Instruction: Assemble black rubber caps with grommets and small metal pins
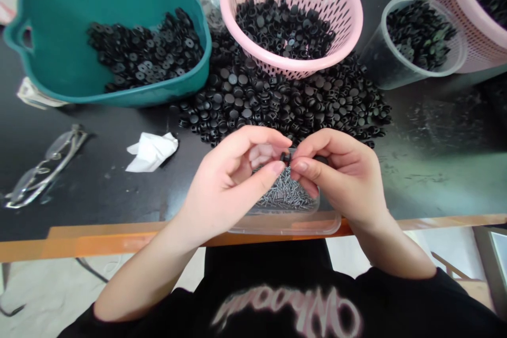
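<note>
My left hand (222, 185) pinches a small black plastic part (285, 158) between thumb and fingertip. Close against it, my right hand (344, 177) has thumb and forefinger pressed together at the part's right side; whatever lies between those two tips is too small to make out. A black round cap (321, 159) shows within the curled fingers of that same hand. Both hands are over a clear plastic box (317, 224) holding many thin silver metal pins (287, 193). Just beyond the fingers spreads a heap of black round plastic parts (245, 97).
A green tub (150, 94) with black disc-shaped pieces stands back left. Behind the heap is a pink basket (293, 66) of black parts. A clear cup (384, 58) and another pink basket (471, 21) stand right. Crumpled tissue (152, 152) and glasses (47, 169) lie left.
</note>
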